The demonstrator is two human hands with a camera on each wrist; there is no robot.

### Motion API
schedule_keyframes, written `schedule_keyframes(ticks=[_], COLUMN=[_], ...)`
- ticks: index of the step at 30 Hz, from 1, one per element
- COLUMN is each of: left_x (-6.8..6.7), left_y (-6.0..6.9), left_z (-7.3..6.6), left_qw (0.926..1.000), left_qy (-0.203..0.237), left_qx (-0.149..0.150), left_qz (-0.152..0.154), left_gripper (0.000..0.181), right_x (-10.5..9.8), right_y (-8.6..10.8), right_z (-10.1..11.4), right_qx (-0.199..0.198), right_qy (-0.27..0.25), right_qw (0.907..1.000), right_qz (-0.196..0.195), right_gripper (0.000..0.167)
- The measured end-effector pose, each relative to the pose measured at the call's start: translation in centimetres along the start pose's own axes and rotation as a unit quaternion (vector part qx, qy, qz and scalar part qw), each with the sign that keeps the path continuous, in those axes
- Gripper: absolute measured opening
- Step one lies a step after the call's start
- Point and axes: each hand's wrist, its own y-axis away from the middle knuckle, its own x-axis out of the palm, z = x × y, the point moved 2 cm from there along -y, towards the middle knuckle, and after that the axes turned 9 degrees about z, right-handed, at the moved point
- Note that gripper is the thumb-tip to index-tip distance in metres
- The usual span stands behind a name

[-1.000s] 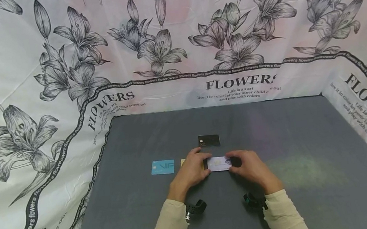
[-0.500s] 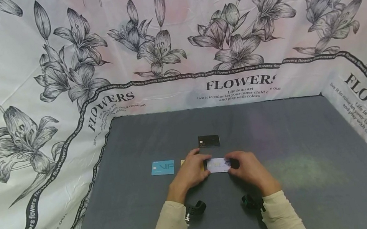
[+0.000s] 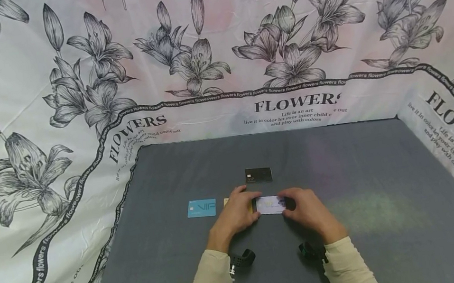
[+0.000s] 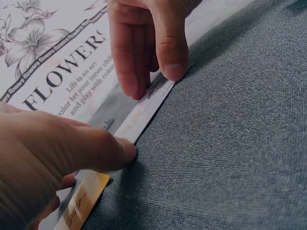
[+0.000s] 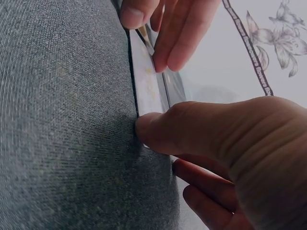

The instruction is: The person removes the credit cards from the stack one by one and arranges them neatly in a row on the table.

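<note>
A white card (image 3: 271, 205) lies flat on the grey cloth, between the two hands in the head view. The left hand (image 3: 236, 213) grips its left end, thumb at the near corner and fingers at the far one. At the right end, the right hand (image 3: 310, 209) holds it the same way, with thumb and fingertips. In the left wrist view the white card (image 4: 144, 112) runs from one thumb to the other. A yellow card (image 4: 84, 201) is partly covered by the left hand (image 4: 53, 158).
A black card (image 3: 258, 174) lies beyond the hands, and a blue card (image 3: 201, 208) lies to the left of the left hand. White flower-printed cloth (image 3: 206, 115) rises behind the grey surface (image 3: 376, 160) and along its sides. Each wrist wears a dark strapped device.
The right hand and the white card have shifted very slightly left since the oldest frame. Both hands keep the same hold, and the left hand stays nearly still.
</note>
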Motion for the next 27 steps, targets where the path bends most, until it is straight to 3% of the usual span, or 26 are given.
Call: schedule_keyframes(ticks=[6, 9, 16, 22, 27], left_x=[-0.6, -1.6, -3.7, -5.7, -7.2], left_y=[0.1, 0.1, -0.7, -1.2, -2.0], left_z=[-0.5, -1.1, -0.3, 0.2, 0.4], left_qw=[0.9998, 0.9994, 0.9994, 0.9976, 0.9972], left_qy=[0.010, 0.017, 0.019, 0.050, 0.064], left_qx=[-0.010, -0.026, -0.026, -0.047, -0.039], left_qz=[0.010, 0.012, -0.010, -0.005, -0.002], left_gripper=[0.054, 0.054, 0.056, 0.058, 0.059], right_x=[-0.4, -0.8, -2.5, -4.1, -5.1], right_y=[-0.1, -0.2, -1.2, -2.5, -3.8], right_z=[0.0, 0.0, 0.1, 0.1, 0.6], right_qx=[-0.005, -0.010, 0.001, 0.003, 0.001], right_qy=[-0.001, 0.002, -0.002, -0.004, -0.003], right_qw=[1.0000, 0.9999, 1.0000, 1.0000, 1.0000], right_qz=[0.000, -0.003, -0.001, -0.003, -0.007], right_gripper=[0.041, 0.039, 0.042, 0.048, 0.050])
